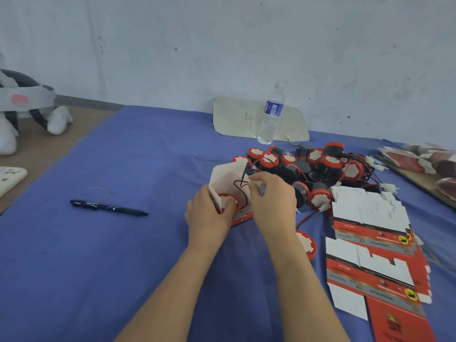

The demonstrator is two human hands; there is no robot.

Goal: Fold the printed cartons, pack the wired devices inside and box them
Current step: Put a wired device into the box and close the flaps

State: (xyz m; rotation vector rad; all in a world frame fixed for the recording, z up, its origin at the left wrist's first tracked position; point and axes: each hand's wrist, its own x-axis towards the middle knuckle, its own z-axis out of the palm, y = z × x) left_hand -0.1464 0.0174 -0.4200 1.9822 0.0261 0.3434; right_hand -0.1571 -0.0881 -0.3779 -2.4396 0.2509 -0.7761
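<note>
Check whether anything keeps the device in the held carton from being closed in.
The device sits in the open carton, but its wires loop up through the opening, beneath the right hand pinching them. The left hand holds the carton's side. Nothing else visible intrudes.

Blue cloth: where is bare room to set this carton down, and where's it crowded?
Bare: the wide stretch between the pen and the water bottle, left of the open carton the left hand holds; also the near strip below the pen. Crowded: the device pile and flat cartons on the right.
</note>
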